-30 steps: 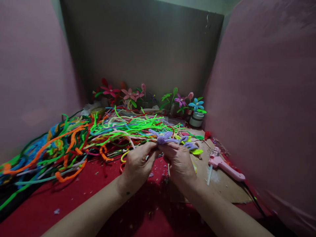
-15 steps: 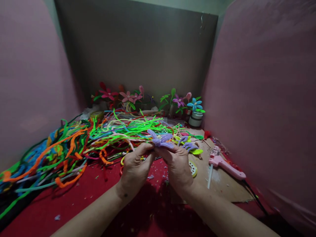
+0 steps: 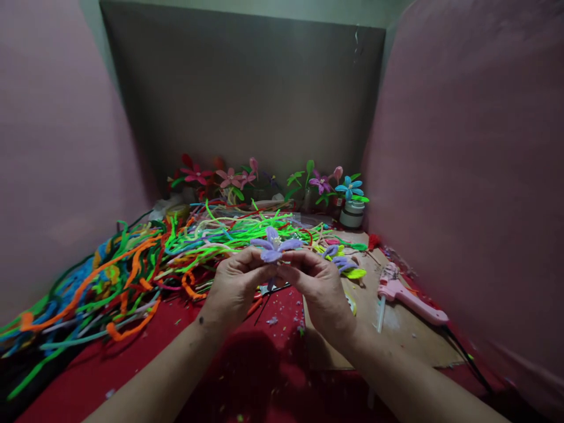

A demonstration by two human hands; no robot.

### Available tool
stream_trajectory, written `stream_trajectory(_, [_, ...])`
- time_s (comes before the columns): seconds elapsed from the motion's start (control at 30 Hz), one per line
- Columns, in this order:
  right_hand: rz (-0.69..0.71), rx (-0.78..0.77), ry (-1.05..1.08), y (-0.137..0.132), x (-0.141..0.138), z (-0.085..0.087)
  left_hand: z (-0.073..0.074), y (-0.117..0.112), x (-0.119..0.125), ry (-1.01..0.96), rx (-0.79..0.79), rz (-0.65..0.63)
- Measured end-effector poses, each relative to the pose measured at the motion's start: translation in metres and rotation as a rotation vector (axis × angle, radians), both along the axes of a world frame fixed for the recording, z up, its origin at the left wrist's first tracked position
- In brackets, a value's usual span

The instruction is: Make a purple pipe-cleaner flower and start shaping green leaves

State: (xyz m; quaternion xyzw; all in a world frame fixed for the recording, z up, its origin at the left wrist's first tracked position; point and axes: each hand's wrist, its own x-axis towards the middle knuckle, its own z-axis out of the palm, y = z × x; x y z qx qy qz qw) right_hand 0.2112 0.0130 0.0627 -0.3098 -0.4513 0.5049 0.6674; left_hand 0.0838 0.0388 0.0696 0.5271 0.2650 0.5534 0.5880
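- One purple fuzzy flower is held up above the red cloth, before a heap of coloured fuzzy stems.
- Its base is pinched by the left hand and the right hand, thumbs and fingers closed on it.
- On a tan board to the right, a pink glue gun is laid, with purple loops placed farther back.

Your left hand and right hand, bare; your left forearm and right forearm, uncovered throughout the visible length; a small, rounded spot marks your left wrist.
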Motion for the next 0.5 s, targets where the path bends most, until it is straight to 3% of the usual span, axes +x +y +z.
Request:
stream_trajectory(0.33, [0.032,0.059,0.004,-0.003,0.0031,0.0044,0.0023,-0.0074,0.0011,0.017,-0.015,-0.032])
stream_trajectory(0.5, [-0.082,0.166,-0.265,-0.0092,0.0088,0.0088,0.0038,-0.0072,-0.003,0.052,0.035,-0.063])
